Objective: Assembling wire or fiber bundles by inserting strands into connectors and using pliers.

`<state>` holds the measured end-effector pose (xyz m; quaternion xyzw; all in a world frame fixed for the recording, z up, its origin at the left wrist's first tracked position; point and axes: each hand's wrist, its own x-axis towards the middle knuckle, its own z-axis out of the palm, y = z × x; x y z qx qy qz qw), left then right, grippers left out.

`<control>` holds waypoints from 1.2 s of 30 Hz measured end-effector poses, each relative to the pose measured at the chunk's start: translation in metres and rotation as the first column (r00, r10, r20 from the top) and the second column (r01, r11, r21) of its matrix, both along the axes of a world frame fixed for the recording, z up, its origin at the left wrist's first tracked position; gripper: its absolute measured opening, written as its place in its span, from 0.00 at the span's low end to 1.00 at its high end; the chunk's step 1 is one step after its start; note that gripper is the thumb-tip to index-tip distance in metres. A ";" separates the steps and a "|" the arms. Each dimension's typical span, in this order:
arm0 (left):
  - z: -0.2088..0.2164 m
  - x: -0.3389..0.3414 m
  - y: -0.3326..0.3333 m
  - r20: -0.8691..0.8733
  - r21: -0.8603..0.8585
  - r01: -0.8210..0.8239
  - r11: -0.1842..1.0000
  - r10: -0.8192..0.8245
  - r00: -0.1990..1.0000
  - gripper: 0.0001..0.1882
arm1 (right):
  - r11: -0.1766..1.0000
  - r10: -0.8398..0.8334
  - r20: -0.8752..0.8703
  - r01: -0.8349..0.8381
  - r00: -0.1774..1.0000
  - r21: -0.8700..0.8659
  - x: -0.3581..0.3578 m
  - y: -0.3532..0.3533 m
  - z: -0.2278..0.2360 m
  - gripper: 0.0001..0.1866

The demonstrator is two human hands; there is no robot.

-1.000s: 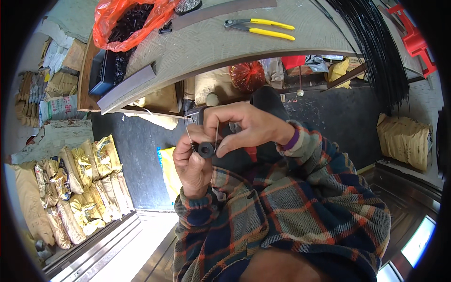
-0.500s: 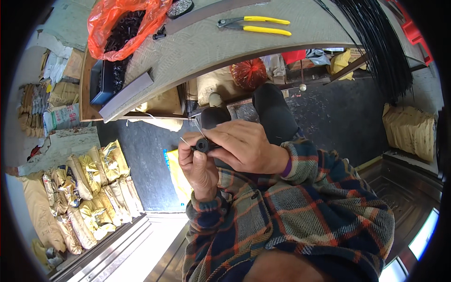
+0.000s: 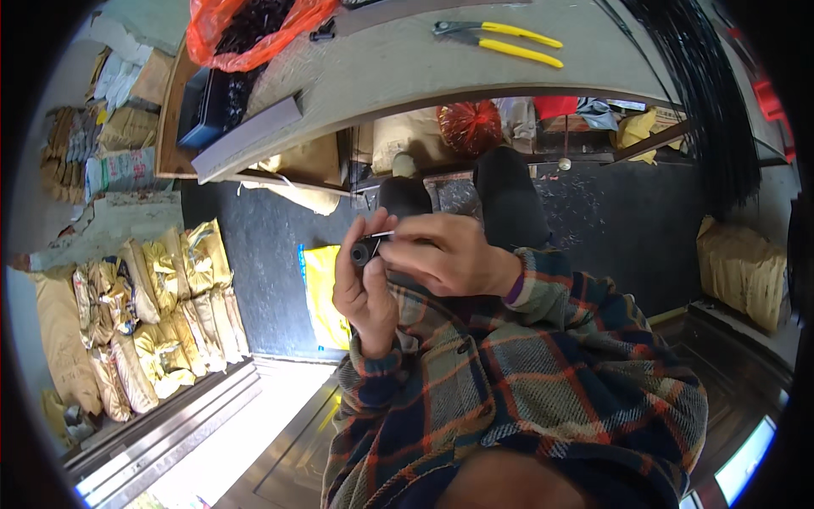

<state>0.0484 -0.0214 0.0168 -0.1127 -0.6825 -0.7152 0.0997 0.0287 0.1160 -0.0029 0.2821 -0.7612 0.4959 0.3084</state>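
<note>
A short black tube-like part (image 3: pixel 362 252) with a round hole in its end sits in my left hand (image 3: pixel 370 301), between thumb and fingers. My right hand (image 3: pixel 458 254) is closed against the part's other side, its fingertips pinched together. A thin shiny pin or wire (image 3: pixel 381 234) lies along the top of the part, running to the right fingertips. How far it goes into the part is hidden by my fingers. Both hands are above my lap, short of the workbench edge.
On the workbench (image 3: pixel 381 64) lie yellow-handled pincers (image 3: pixel 509 44), an orange-red plastic bag (image 3: pixel 216 55) of black parts and a bundle of black strands (image 3: pixel 716 110). A blue bin (image 3: pixel 202 127) stands at left. Wrapped packages (image 3: pixel 127 339) line the left wall; a yellow bag (image 3: pixel 325 293) is on the floor.
The black part has turned in my fingers, showing more of its side. Two thin pins stuck up before; now one lies flatter across it. The whole view has shifted, with the bench higher.
</note>
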 end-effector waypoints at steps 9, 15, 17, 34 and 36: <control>0.004 0.001 -0.017 -0.212 -0.238 -0.037 0.971 -0.015 0.977 0.16 | 0.976 0.193 0.067 -0.185 0.979 -0.114 0.000 -0.010 -0.023 0.15; 0.012 -0.004 -0.016 -0.143 -0.141 0.108 0.984 -0.128 0.981 0.17 | 0.932 0.340 0.121 -0.318 0.932 -0.172 -0.001 -0.002 -0.019 0.14; 0.017 -0.014 -0.016 -0.104 -0.136 0.233 0.963 -0.248 0.963 0.19 | 0.922 0.366 0.112 -0.342 0.924 -0.183 -0.004 0.001 -0.017 0.15; 0.010 -0.030 0.013 0.034 0.392 0.227 0.891 -0.260 0.965 0.34 | 0.461 -0.635 -0.215 0.588 0.742 0.665 -0.131 0.161 0.019 0.13; 0.005 -0.031 0.007 0.021 0.378 0.261 0.888 -0.290 0.957 0.34 | 0.426 -0.589 -0.231 0.540 0.774 0.726 -0.138 0.162 0.011 0.15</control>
